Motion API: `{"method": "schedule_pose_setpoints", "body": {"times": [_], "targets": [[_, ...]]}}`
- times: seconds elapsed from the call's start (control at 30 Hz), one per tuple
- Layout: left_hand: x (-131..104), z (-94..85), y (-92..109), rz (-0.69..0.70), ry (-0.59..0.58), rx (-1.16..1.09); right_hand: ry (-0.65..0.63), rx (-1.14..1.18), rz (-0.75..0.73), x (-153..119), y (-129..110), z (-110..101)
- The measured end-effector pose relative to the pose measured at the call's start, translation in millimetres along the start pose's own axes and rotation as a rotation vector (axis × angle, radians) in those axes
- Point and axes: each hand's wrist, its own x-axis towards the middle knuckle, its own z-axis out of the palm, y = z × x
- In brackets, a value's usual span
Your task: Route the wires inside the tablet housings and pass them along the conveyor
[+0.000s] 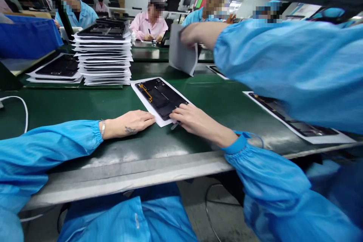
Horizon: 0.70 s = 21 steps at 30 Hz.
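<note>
A black tablet housing [163, 96] with an orange flex cable [146, 92] on it lies at an angle on a white sheet [161, 121] in the middle of the green bench. My left hand [135, 123] rests on the bench, fingers stretched out, their tips at the sheet's near left edge. My right hand [193, 119] is over the housing's near right corner, its fingers curled together. From under them pokes the end of a small grey stick-like tool [175, 125]; the rest of it is hidden.
A tall stack of housings and white sheets [104, 64] stands at the back left, beside a lower pile [58, 68] and a blue bin [28, 38]. A co-worker's blue sleeve [283, 64] reaches in from the right, that hand holding a sheet [181, 53]. Another housing [300, 121] lies below it.
</note>
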Motion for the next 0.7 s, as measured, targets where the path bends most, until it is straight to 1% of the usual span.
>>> {"method": "schedule_pose_setpoints", "body": {"times": [0.13, 0.2, 0.27, 0.3, 0.37, 0.4, 0.47, 0.53, 0.6, 0.7], "targets": [[-2, 2.8, -1, -0.027, 0.035, -0.043, -0.005, -0.033, -0.044, 8, -3, 0], [-6, 0.0, -2, -0.041, 0.059, -0.069, -0.003, -0.046, -0.068, 13, -6, -1], [-13, -7.0, -3, -0.061, 0.090, -0.102, 0.010, -0.052, -0.086, 16, -15, -5], [-19, -11.9, -3, -0.079, 0.107, -0.119, 0.021, -0.052, -0.091, 18, -24, -8], [-36, -23.8, -1, -0.139, 0.136, -0.149, 0.061, -0.037, -0.104, 19, -51, -16], [-46, -30.6, 1, -0.180, 0.146, -0.160, 0.087, -0.021, -0.111, 19, -69, -21], [-69, -45.4, 8, -0.273, 0.148, -0.176, 0.180, 0.014, -0.162, 20, -107, -30], [-92, -60.2, 20, -0.356, 0.144, -0.171, 0.233, 0.052, -0.219, 21, -142, -36], [-112, -73.0, 35, -0.415, 0.136, -0.141, 0.272, 0.112, -0.258, 22, -168, -37], [-133, -84.0, 64, -0.456, 0.117, -0.071, 0.317, 0.208, -0.273, 25, -188, -34]]}}
